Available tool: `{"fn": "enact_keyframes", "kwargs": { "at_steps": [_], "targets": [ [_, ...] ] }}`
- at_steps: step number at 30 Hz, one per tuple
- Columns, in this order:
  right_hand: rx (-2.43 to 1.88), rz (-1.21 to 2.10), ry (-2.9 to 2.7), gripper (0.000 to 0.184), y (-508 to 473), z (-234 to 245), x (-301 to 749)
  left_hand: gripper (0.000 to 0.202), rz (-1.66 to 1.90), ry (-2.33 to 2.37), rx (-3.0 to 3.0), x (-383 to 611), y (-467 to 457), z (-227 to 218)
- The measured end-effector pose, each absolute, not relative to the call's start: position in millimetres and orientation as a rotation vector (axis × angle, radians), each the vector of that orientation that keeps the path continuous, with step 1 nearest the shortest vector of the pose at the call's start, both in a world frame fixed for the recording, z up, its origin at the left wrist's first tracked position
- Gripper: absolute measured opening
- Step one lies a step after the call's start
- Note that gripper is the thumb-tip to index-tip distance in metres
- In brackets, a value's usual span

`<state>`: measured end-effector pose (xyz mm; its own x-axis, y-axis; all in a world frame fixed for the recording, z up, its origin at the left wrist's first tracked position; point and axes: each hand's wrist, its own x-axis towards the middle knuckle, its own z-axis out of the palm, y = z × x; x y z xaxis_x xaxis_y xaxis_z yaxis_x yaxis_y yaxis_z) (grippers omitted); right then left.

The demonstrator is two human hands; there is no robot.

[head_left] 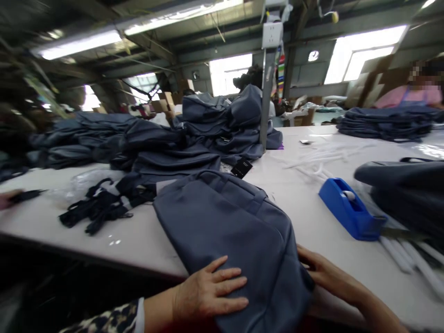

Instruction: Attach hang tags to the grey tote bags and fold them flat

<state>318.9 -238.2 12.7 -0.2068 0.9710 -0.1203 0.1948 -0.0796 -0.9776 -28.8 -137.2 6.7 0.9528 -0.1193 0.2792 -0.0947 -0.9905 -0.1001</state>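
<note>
A dark slate-blue laptop-style fabric bag (pixel 232 236) lies flat on the white table (pixel 132 240), with its top handles pointing away from me. My left hand (pixel 210 291) rests palm down on the near part of the bag, holding nothing. My right hand (pixel 329 273) lies against the bag's right edge, with its fingertips touching the fabric. A blue tape dispenser (pixel 350 210) stands to the right of the bag, beyond my right hand.
Piled slate-blue bags (pixel 197 134) fill the far table, and another stack (pixel 385 122) sits at the far right. Black straps (pixel 100 206) lie left of my bag. A co-worker's hand (pixel 7 199) reaches in at the left edge. A metal pole (pixel 266 97) rises behind the table.
</note>
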Motion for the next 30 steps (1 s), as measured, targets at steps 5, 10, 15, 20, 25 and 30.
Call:
{"fn": "enact_keyframes", "kwargs": {
  "at_steps": [5, 10, 15, 20, 25, 30],
  "targets": [
    [-1.413, 1.443, -1.566, 0.036, -228.6, 14.7, 325.7, 0.034, -0.368, 0.054, -3.037, -27.3, -139.5, 5.0],
    [-1.451, 1.434, -1.708, 0.020, -218.0, 22.2, 321.0, 0.035, -0.425, -0.010, -3.102, -27.6, -141.4, 2.6],
    [-1.456, 1.440, -1.698, 0.009, -217.7, 24.4, 325.4, 0.041, -0.332, -0.025, -3.080, -34.2, -141.9, 0.8],
    [-1.335, 1.537, -1.484, 0.022, -222.4, 26.6, 333.5, 0.043, -0.374, -0.049, -3.070, -41.7, -143.0, 4.5],
    [-1.282, 1.534, -1.313, 0.038, -226.1, 18.4, 344.3, 0.044, -0.401, -0.055, -3.058, -37.3, -142.8, 4.1],
    [-1.319, 1.453, -1.281, 0.039, -230.1, 11.2, 359.7, 0.044, -0.447, -0.099, -3.089, -24.9, -146.2, -0.4]
  ]
}}
